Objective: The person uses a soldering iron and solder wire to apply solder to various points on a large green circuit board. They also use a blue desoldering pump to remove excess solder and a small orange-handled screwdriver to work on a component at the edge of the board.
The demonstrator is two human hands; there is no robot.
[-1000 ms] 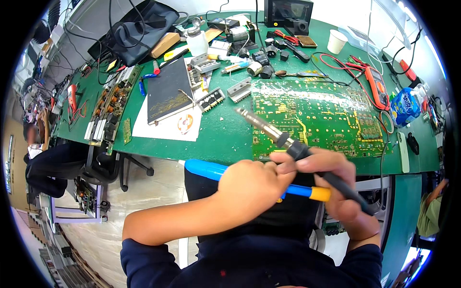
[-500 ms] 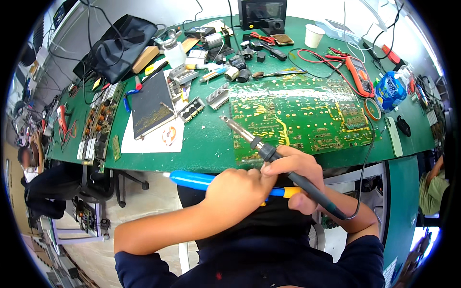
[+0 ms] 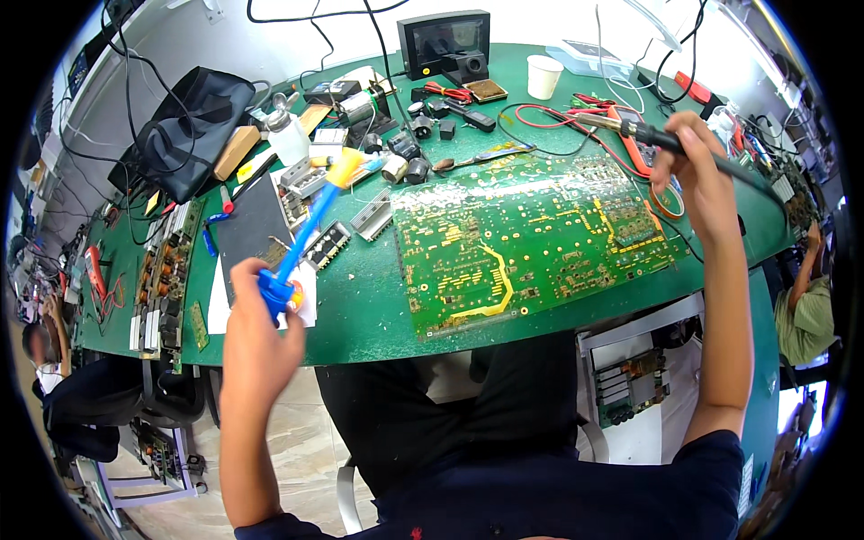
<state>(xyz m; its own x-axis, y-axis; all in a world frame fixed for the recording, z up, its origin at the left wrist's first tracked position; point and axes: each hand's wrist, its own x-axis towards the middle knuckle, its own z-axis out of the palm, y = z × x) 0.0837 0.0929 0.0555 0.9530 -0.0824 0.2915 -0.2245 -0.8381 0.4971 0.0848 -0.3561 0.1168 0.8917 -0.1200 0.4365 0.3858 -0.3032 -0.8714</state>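
Observation:
My left hand [image 3: 256,351] is raised at the near left of the bench, fingers wrapped round a blue desoldering pump [image 3: 309,229]. The pump's yellow end points up and away, over small parts and a white paper. At the right, my right hand [image 3: 706,184] grips a soldering iron [image 3: 655,137] by its dark handle, its metal tip toward the left. The iron is up in the air near the orange multimeter [image 3: 641,155]. Between both hands a large green circuit board [image 3: 549,270] lies flat on the bench, touched by neither.
The green bench [image 3: 360,333] also bears a white cup [image 3: 544,77], a dark-screened device [image 3: 444,45], a clear bottle [image 3: 288,139], a heat sink [image 3: 373,214] and a black bag [image 3: 193,121]. A long board [image 3: 166,279] lies at left. Other people sit at both sides.
My hands have moved apart from the middle. The left carried the desoldering pump left and turned it upward; the right lifted the soldering iron up to the right. The view has shifted.

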